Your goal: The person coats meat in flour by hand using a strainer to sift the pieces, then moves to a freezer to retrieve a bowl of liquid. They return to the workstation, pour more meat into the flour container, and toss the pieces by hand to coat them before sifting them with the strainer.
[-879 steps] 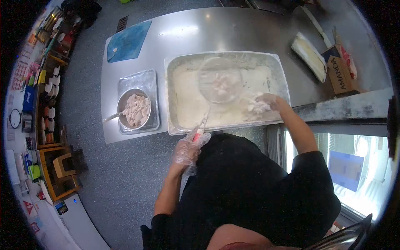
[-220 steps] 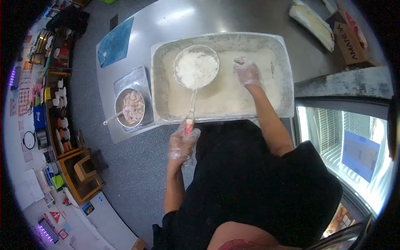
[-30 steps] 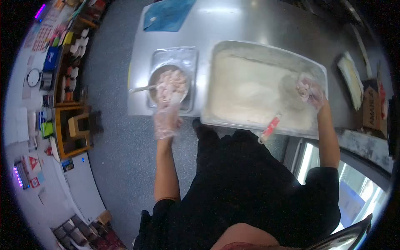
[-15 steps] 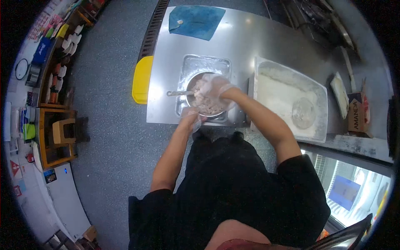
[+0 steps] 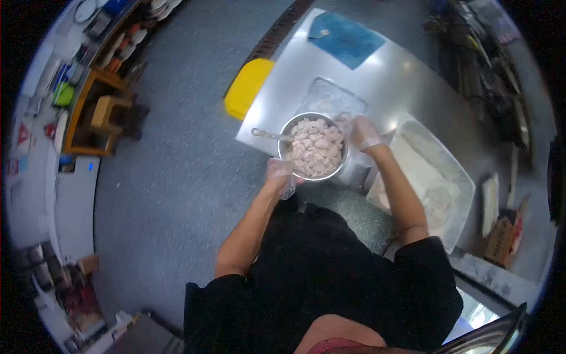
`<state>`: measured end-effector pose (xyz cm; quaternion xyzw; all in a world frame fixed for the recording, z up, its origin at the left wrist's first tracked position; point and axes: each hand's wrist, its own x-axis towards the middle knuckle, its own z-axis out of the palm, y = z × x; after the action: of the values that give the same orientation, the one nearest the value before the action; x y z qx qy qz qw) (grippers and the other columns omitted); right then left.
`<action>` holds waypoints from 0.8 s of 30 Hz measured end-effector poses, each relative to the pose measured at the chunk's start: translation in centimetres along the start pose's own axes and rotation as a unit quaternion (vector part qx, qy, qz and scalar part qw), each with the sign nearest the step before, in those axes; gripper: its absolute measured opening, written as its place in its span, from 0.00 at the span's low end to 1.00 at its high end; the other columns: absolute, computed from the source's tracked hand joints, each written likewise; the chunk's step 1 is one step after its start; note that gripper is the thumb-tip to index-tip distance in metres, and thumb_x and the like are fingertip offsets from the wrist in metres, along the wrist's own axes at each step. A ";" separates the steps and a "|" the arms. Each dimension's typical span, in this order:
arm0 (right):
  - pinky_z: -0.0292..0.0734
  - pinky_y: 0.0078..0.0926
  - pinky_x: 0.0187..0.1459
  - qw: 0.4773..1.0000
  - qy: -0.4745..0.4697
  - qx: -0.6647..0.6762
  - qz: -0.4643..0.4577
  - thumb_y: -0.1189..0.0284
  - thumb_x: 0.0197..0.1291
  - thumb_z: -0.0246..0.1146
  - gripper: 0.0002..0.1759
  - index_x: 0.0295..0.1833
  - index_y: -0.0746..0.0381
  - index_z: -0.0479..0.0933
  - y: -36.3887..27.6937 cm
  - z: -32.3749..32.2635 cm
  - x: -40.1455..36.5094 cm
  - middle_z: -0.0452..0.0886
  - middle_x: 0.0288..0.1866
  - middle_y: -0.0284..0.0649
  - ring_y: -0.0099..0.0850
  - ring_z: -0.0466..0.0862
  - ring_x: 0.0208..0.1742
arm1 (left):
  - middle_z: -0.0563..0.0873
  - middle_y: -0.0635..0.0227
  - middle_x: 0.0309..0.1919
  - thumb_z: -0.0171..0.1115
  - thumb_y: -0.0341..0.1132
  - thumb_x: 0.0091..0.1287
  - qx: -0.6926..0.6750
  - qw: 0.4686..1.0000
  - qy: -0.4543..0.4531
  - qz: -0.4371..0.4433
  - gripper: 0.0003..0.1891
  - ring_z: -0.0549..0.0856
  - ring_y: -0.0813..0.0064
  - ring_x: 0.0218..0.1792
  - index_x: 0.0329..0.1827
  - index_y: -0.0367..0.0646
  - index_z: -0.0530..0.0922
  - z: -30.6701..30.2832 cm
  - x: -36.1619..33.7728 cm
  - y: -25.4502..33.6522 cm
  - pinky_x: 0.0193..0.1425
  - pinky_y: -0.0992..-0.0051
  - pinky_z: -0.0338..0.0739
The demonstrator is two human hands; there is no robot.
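A round metal bowl (image 5: pixel 313 177) full of pale pink chunks (image 5: pixel 316 146), which look like cut raw meat, is at the front edge of the steel counter. My left hand (image 5: pixel 280 176), in a clear plastic glove, grips its near-left rim. At its right rim is my right hand (image 5: pixel 362 133), gloved too, with its fingers curled at the edge and somewhat blurred. A metal utensil handle (image 5: pixel 266 135) sticks out over the left rim; its working end is buried in the chunks. Behind the bowl lies a shallow metal tray (image 5: pixel 336 88), partly covered.
To the right stands a white bin (image 5: pixel 469 197) of white powder with a clear round bowl (image 5: pixel 438 202) in it. A blue cloth (image 5: pixel 345 40) lies on the far counter (image 5: pixel 283 76). A yellow lid-like piece (image 5: pixel 249 88) sits beside the left edge. A cardboard box (image 5: pixel 500 242) is far right.
My right hand has come out of the chunks to the bowl's right rim. The bowl has shifted off the tray towards me. The whole view has turned.
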<state>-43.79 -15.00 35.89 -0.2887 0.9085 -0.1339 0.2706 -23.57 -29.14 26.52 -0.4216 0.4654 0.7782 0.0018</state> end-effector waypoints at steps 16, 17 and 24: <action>0.78 0.43 0.54 0.647 -0.448 0.598 -0.151 0.42 0.64 0.51 0.39 0.67 0.63 0.65 -8.5 -4.0 4.6 0.76 0.57 0.55 0.44 0.78 0.58 | 0.83 0.56 0.31 0.62 0.30 0.58 -0.214 0.940 0.256 0.069 0.11 0.84 0.65 0.28 0.39 0.29 0.77 1.1 -6.1 -4.2 0.22 0.71 0.85; 0.78 0.47 0.54 0.576 -0.487 0.638 -0.155 0.42 0.65 0.50 0.41 0.71 0.63 0.59 -8.5 -3.8 4.7 0.74 0.59 0.57 0.46 0.77 0.60 | 0.84 0.54 0.31 0.62 0.29 0.58 -0.180 0.949 0.254 0.054 0.10 0.84 0.64 0.27 0.37 0.28 0.78 0.8 -5.9 -4.5 0.21 0.70 0.84; 0.78 0.48 0.54 0.544 -0.543 0.602 -0.217 0.50 0.65 0.56 0.39 0.72 0.63 0.57 -6.8 -3.1 11.6 0.72 0.63 0.52 0.46 0.78 0.58 | 0.83 0.56 0.22 0.61 0.26 0.53 -0.178 0.918 0.350 0.064 0.07 0.83 0.67 0.20 0.28 0.29 0.81 3.9 -4.7 -2.1 0.20 0.71 0.78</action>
<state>-50.47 -27.09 36.27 -0.2641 0.2042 -0.5219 0.7850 -22.22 -23.30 28.89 -0.6297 0.3164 0.6495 -0.2855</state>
